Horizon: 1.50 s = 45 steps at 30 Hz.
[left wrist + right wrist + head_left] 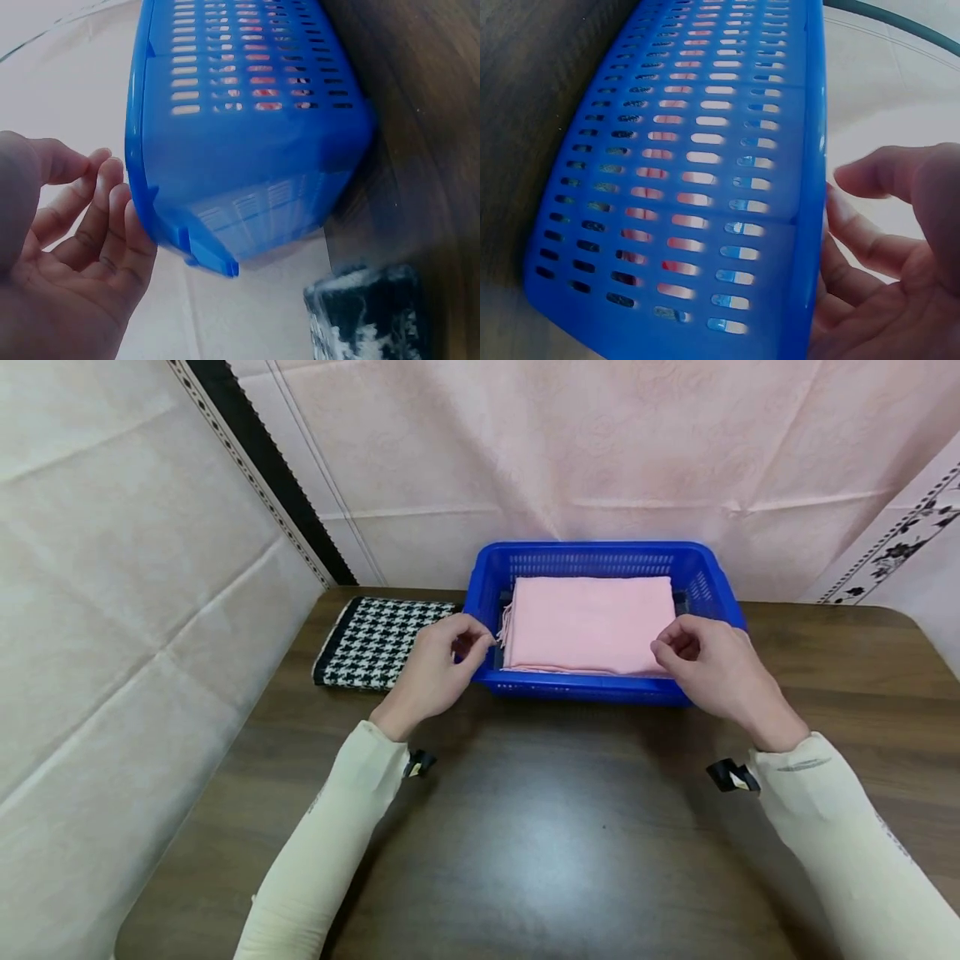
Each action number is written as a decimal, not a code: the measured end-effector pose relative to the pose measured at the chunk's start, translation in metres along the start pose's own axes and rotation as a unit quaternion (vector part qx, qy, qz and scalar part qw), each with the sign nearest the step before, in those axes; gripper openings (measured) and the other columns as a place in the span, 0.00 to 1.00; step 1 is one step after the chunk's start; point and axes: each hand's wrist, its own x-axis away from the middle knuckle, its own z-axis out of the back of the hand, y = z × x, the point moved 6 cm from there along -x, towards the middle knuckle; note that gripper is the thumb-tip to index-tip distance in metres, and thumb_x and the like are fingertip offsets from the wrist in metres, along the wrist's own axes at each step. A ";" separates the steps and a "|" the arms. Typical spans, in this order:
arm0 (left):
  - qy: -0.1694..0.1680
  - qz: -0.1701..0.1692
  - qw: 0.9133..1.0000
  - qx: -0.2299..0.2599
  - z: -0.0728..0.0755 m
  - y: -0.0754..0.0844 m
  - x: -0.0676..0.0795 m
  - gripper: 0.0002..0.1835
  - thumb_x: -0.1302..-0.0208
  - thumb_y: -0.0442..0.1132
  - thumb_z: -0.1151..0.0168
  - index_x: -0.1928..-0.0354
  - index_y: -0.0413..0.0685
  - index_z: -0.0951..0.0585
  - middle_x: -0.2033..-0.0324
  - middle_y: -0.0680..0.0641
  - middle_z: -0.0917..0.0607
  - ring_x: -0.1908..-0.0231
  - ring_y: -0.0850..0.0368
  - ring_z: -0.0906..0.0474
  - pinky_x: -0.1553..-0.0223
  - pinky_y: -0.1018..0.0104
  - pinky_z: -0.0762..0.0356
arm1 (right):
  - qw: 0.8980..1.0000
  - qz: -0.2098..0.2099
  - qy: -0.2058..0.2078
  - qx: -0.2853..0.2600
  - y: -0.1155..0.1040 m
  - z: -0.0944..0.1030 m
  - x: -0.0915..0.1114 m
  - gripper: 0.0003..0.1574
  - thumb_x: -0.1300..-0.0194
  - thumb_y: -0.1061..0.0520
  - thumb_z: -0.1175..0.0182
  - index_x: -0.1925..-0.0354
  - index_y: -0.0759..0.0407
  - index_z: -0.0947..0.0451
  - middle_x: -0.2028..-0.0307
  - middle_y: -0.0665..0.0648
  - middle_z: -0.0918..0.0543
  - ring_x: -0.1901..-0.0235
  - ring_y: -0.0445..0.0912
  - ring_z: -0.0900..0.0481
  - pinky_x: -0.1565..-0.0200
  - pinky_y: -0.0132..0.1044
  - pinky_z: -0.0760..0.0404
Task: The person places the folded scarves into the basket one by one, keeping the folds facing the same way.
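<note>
A folded pink cloth (588, 625) with a fringe on its left edge lies flat in the blue plastic basket (600, 685). My left hand (438, 664) hovers at the basket's front left corner near the fringe, thumb and forefinger tips close together, other fingers loosely curled. Nothing shows between them in the left wrist view. My right hand (716, 668) is over the front right corner, beside the cloth's edge. Its fingers (870, 232) bend loosely, with no cloth visible in them. Whether either hand touches the basket rim, I cannot tell.
A folded black-and-white houndstooth cloth (378, 639) lies on the wooden table (540, 827), left of the basket. Dark fabric shows in the basket beneath the pink cloth. Behind the table hangs a pale pink curtain (600, 452), with another pale drape at the left.
</note>
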 end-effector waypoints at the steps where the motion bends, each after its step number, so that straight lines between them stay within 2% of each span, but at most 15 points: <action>1: 0.006 0.002 1.000 0.000 0.001 -0.002 0.001 0.07 0.24 0.41 0.42 0.55 0.48 0.16 0.59 0.50 0.15 0.61 0.57 0.22 0.55 0.62 0.19 | 1.000 0.001 0.008 -0.004 0.000 0.000 0.001 0.16 0.24 0.49 0.45 0.50 0.58 0.20 0.58 0.63 0.16 0.60 0.53 0.24 0.65 0.32 0.23; 11: 0.025 0.022 0.999 0.021 0.010 -0.011 0.002 0.09 0.24 0.42 0.42 0.55 0.47 0.16 0.58 0.49 0.14 0.59 0.57 0.20 0.51 0.60 0.17 | 0.999 0.018 0.047 -0.019 -0.006 -0.006 0.005 0.14 0.25 0.50 0.43 0.53 0.58 0.18 0.61 0.61 0.16 0.61 0.52 0.25 0.69 0.32 0.26; 18: 0.037 0.027 0.999 0.011 0.017 -0.018 0.003 0.09 0.24 0.41 0.41 0.54 0.45 0.16 0.60 0.48 0.14 0.61 0.56 0.21 0.54 0.60 0.18 | 0.997 0.032 0.066 -0.019 -0.017 -0.011 0.005 0.10 0.26 0.54 0.42 0.56 0.58 0.18 0.64 0.60 0.16 0.63 0.51 0.25 0.69 0.33 0.26; 28: 0.060 0.026 0.998 0.004 0.027 -0.026 0.009 0.09 0.24 0.40 0.42 0.56 0.45 0.16 0.63 0.47 0.14 0.62 0.55 0.21 0.54 0.57 0.18 | 0.997 0.043 0.061 -0.025 -0.031 -0.024 0.005 0.09 0.27 0.54 0.42 0.57 0.57 0.18 0.66 0.58 0.17 0.65 0.50 0.25 0.67 0.35 0.27; 36: 0.059 0.021 0.998 0.005 0.029 -0.029 0.012 0.08 0.25 0.40 0.41 0.57 0.44 0.16 0.64 0.47 0.14 0.62 0.55 0.21 0.55 0.56 0.18 | 0.996 0.062 0.060 -0.032 -0.042 -0.029 0.008 0.09 0.27 0.54 0.42 0.59 0.56 0.18 0.67 0.57 0.17 0.65 0.49 0.25 0.67 0.34 0.27; 45: 0.061 0.014 0.998 0.009 0.032 -0.036 0.017 0.06 0.27 0.37 0.39 0.57 0.43 0.17 0.65 0.47 0.15 0.64 0.57 0.22 0.60 0.63 0.21 | 0.994 0.084 0.050 -0.051 -0.053 -0.040 0.008 0.07 0.27 0.55 0.42 0.59 0.56 0.18 0.69 0.56 0.18 0.67 0.49 0.25 0.66 0.33 0.26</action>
